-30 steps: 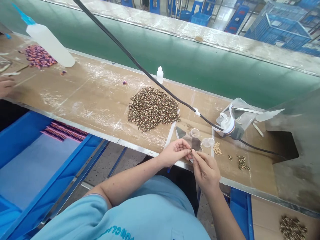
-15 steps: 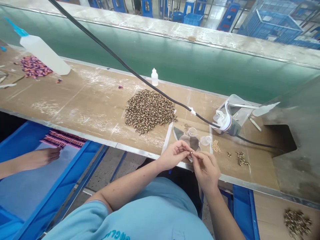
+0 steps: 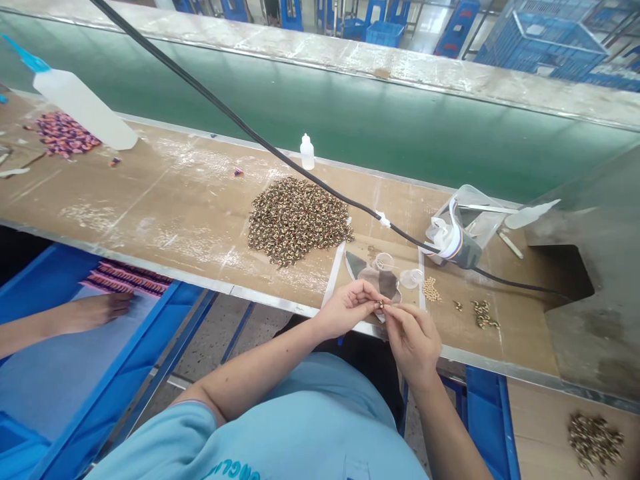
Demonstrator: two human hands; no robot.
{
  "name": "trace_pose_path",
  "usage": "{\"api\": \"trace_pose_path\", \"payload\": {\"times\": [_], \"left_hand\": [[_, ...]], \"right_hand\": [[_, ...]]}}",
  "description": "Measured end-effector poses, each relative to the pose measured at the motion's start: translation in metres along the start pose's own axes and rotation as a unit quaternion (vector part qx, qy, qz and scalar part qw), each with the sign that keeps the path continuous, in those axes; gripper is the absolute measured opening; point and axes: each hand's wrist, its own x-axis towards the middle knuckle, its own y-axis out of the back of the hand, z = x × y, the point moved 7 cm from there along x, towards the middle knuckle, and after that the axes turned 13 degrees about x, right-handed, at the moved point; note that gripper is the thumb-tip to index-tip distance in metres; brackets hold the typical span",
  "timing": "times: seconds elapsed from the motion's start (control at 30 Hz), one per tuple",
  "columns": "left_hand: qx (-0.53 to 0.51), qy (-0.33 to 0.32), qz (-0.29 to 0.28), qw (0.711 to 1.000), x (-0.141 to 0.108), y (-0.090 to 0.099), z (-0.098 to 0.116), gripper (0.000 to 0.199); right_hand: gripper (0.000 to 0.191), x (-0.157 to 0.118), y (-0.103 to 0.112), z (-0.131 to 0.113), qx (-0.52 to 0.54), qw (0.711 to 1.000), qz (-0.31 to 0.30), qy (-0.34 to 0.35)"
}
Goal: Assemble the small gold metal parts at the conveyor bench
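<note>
My left hand [image 3: 347, 309] and my right hand [image 3: 413, 338] meet just above the bench's front edge. Their fingertips pinch a tiny dark-and-gold bead [image 3: 381, 305] from either side. Behind my hands lies a grey-brown cloth scrap [image 3: 374, 277], with a small clear plastic cup [image 3: 411, 278] to its right. A little further right are a small heap of tan beads [image 3: 431, 289] and a few loose patterned beads [image 3: 481, 315]. A large pile of speckled brown beads [image 3: 297, 221] lies beyond my left hand.
The wooden bench [image 3: 165, 227] holds a dropper bottle [image 3: 307, 152], a squeeze bottle [image 3: 75, 100], and a plastic box with tape [image 3: 463, 227]. A black cable [image 3: 280, 157] crosses above it. A co-worker's hand [image 3: 95, 312] rests over a blue bin [image 3: 125, 340].
The co-worker's hand has moved off the bench and now rests over the blue bin. My hands keep pinching the bead, and the view has shifted slightly.
</note>
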Motion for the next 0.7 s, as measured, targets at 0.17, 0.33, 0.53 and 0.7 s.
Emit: {"api": "trace_pose_path", "payload": {"times": [0.17, 0.33, 0.53, 0.7], "left_hand": [[0.017, 0.01, 0.002, 1.0, -0.001, -0.001, -0.002, 0.034], [0.018, 0.011, 0.015, 1.0, -0.002, -0.001, -0.001, 0.035], [0.096, -0.004, 0.037, 0.995, -0.006, 0.01, 0.002, 0.024], [0.355, -0.162, 0.007, 0.921, -0.002, 0.014, 0.033, 0.011]], "right_hand": [[0.012, 0.0, 0.0, 0.003, 0.014, 0.999, 0.0, -0.032], [0.008, 0.0, 0.01, 0.016, 0.004, 0.994, 0.032, -0.108], [0.024, -0.006, 0.014, 0.041, -0.025, 0.982, 0.013, -0.187], [0.037, -0.007, 0.001, 0.042, -0.063, 0.982, 0.003, -0.176]]}}
